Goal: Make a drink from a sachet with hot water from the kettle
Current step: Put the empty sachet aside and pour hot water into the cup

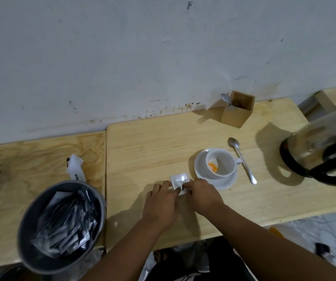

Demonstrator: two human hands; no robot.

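Observation:
A small white sachet (179,179) is held just above the wooden table (146,142), left of the cup. My left hand (161,201) and my right hand (202,194) both pinch its near edge with their fingertips. A white cup (221,164) stands on a white saucer (201,171) and has a little orange powder in its bottom. Right of the saucer lies a metal spoon (242,159). The steel kettle (321,147) with a black base and handle stands at the right edge.
A grey metal bowl (61,226) full of dark sachets sits at the front left. A torn white wrapper (75,167) lies behind it. A wooden holder (238,111) with cutlery stands against the wall. The table's front edge runs just below my hands.

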